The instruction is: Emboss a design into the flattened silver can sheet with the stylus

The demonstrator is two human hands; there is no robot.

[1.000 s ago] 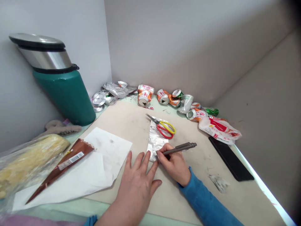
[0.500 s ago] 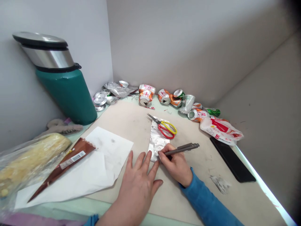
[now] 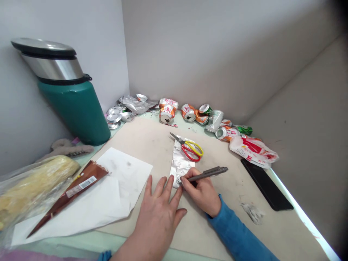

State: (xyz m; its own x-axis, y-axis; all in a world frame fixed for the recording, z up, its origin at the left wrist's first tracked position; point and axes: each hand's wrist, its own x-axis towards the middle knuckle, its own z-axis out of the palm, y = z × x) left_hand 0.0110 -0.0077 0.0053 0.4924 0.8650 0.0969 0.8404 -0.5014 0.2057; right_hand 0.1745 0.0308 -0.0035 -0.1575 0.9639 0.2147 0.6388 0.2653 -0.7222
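Observation:
A dark grey pen [image 3: 208, 173] is held in my right hand [image 3: 202, 191], its tip end down at the lower part of a silvery foil sheet [image 3: 181, 165]. Small dark marks show on the foil beside my fingers. My left hand [image 3: 160, 206] lies flat with fingers spread, its fingertips at the lower left edge of the foil. Scissors [image 3: 189, 146] with one red and one yellow handle lie across the top of the sheet, blades pointing up and left. The pen's very tip is hidden by my fingers.
Crushed cans [image 3: 168, 110] line the back, with can ends [image 3: 114, 116] at the back left. A green bottle [image 3: 77, 112], white paper [image 3: 108, 195], a brown wrapper [image 3: 70, 192] and bagged food [image 3: 38, 181] are left. A phone [image 3: 268, 185] and red-white packet [image 3: 252, 150] lie right.
The whole view has shifted slightly, with things on the table appearing a little further left. Both hands keep nearly the same pose, and the pen remains in my right hand.

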